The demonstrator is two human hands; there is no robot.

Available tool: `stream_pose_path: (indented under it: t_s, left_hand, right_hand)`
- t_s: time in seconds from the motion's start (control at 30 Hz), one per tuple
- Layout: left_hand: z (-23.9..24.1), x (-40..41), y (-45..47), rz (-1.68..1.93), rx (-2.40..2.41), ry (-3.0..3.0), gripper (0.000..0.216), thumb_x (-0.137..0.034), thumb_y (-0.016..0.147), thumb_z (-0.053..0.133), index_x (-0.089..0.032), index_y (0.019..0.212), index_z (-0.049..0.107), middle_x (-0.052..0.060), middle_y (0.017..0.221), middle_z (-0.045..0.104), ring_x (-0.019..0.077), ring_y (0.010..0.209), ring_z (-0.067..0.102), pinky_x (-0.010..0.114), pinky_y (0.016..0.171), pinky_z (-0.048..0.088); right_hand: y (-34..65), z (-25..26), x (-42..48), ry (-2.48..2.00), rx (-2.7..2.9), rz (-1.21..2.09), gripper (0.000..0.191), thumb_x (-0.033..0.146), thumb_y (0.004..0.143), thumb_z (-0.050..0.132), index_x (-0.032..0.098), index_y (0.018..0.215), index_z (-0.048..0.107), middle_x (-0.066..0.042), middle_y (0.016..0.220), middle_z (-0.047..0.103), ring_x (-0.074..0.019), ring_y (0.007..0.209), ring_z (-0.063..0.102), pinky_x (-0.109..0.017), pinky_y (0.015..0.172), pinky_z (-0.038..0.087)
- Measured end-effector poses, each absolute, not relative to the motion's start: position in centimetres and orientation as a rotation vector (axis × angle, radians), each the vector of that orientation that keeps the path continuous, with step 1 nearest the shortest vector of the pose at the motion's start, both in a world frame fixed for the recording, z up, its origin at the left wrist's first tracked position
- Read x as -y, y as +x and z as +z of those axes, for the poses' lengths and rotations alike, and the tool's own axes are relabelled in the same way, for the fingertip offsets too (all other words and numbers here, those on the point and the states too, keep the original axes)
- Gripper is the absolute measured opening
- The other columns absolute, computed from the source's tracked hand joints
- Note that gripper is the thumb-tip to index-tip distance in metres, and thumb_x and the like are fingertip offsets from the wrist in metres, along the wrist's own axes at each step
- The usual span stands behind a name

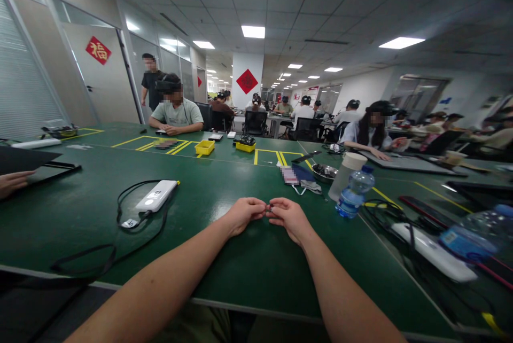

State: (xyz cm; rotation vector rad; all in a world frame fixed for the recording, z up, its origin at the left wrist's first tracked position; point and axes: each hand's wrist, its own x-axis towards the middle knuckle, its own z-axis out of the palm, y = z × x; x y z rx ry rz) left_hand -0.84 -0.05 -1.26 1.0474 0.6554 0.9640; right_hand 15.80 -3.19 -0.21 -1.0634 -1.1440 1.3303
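The left hand [245,215] and right hand [292,220] pinch a small dark object [270,207] in fingertip grip above the worktop [252,271]; a water bottle [355,192] stands at their three o'clock.

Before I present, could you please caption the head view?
Left hand and right hand hold a small dark object over a green table.

A bottle (blue-capped) [355,193] stands on the table [216,182].
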Motion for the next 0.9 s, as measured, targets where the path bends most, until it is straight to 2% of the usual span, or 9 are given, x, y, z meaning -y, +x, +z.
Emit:
stream_pose_path:
  t_s: [0.13,0.23,0.33,0.47,0.67,0.9]
  left_hand:
    - [-1.33,0.22,-0.72,1.014,-0.651,1.087,0.021,-0.013,0.065,0.069,-0.010,0.084,0.062,0.007,0.075,0.064,0.0089,0.059,0.059,0.020,0.059,0.049]
    - [-1.12,0.27,-0.66,1.006,-0.662,1.074,0.015,-0.012,0.067,0.066,-0.009,0.082,0.063,0.008,0.074,0.064,0.0104,0.064,0.061,0.021,0.064,0.050]
    - [-0.85,0.29,-0.63,0.970,-0.677,1.047,0.010,-0.016,0.071,0.063,-0.007,0.077,0.063,0.009,0.075,0.064,0.0106,0.066,0.061,0.021,0.068,0.051]
    - [-0.70,0.23,-0.70,0.954,-0.674,0.959,0.022,-0.028,0.079,0.056,-0.006,0.079,0.062,0.012,0.077,0.064,0.0125,0.067,0.062,0.023,0.068,0.052]
    - [-0.84,0.12,-0.82,0.957,-0.664,0.937,0.029,-0.033,0.082,0.053,-0.005,0.082,0.061,0.014,0.078,0.064,0.0141,0.067,0.063,0.025,0.069,0.053]
    - [-0.75,0.18,-0.72,0.956,-0.675,0.940,0.028,-0.032,0.082,0.053,-0.005,0.080,0.061,0.013,0.078,0.064,0.0134,0.065,0.062,0.025,0.069,0.053]
  right_hand:
    - [15.77,-0.12,3.23,-1.023,1.149,1.301,0.034,0.018,0.064,0.067,0.020,0.097,0.058,-0.002,0.083,0.062,-0.0131,0.064,0.065,-0.024,0.056,0.054]
    - [15.80,-0.23,3.14,-1.013,1.141,1.325,0.026,0.024,0.068,0.067,0.017,0.092,0.059,-0.003,0.077,0.062,-0.0130,0.063,0.064,-0.025,0.058,0.054]
    - [15.82,-0.30,3.05,-1.011,1.096,1.420,0.026,0.036,0.076,0.058,0.014,0.090,0.059,-0.007,0.079,0.063,-0.0141,0.064,0.064,-0.026,0.059,0.054]
    - [15.80,-0.24,3.03,-0.998,1.044,1.491,0.034,0.045,0.081,0.048,0.013,0.089,0.059,-0.007,0.078,0.063,-0.0144,0.061,0.065,-0.027,0.057,0.054]
    - [15.77,-0.05,3.12,-1.015,1.024,1.513,0.036,0.046,0.083,0.044,0.013,0.089,0.058,-0.007,0.072,0.062,-0.0143,0.060,0.064,-0.027,0.056,0.053]
    - [15.85,-0.25,3.10,-1.017,1.029,1.517,0.035,0.045,0.083,0.044,0.013,0.090,0.057,-0.009,0.076,0.065,-0.0138,0.060,0.064,-0.026,0.056,0.052]
